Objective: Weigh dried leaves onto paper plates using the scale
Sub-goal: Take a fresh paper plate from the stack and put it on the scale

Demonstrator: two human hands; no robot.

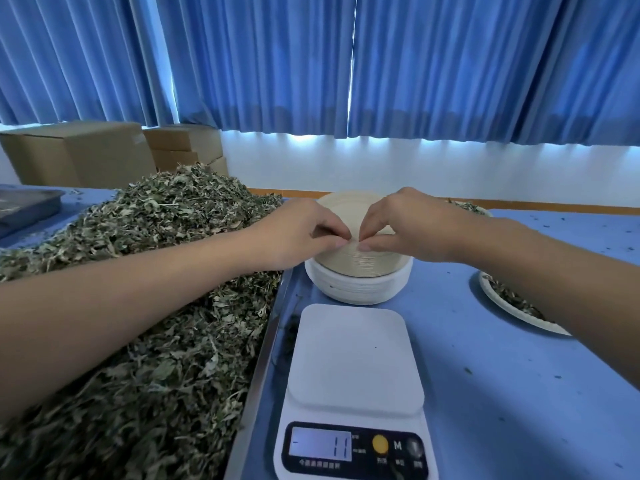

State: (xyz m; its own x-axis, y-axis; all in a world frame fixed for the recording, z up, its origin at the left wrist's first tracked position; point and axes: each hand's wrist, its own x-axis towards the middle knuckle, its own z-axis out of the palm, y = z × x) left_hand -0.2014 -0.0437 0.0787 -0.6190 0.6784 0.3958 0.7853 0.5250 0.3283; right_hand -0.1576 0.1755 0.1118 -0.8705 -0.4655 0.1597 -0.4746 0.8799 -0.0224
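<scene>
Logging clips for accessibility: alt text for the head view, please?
The left hand and right hand pinch the top plate of a stack behind the bare scale, which reads minus 11. Dried leaves lie heaped at left; a plate with leaves sits at right on the blue table.

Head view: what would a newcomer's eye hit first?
The huge heap of dried green leaves fills the left side. At centre, the left hand and right hand pinch the top edge of a stack of round beige and white paper plates, just behind the bare white digital scale, whose display shows minus 11.
</scene>
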